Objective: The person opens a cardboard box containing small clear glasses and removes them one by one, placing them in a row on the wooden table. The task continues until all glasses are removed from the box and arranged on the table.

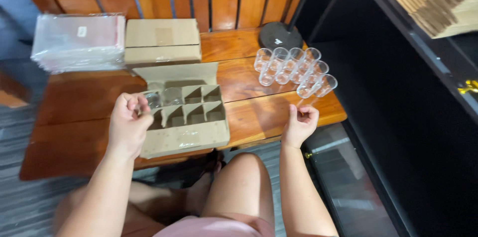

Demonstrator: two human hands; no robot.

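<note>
On the desk [259, 112], glasses going into a divided box [184, 112].
Left hand [128, 122] grips a glass [152, 100] over a slot; right hand [300, 123] pinches another glass [304, 101].

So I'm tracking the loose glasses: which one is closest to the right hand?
The glass at the near right end of the cluster, lying tilted toward the table edge. It sits just above the right hand; the others lie farther back.

Beyond the right hand [299, 125] stand about nine clear glass cups [294, 70]. By the left hand [127, 124] lies one open divided carton [184, 117] with two glasses [163, 99] inside. Farther off sit one closed cardboard box [162, 40] and one stack of clear bags [78, 41].
</note>
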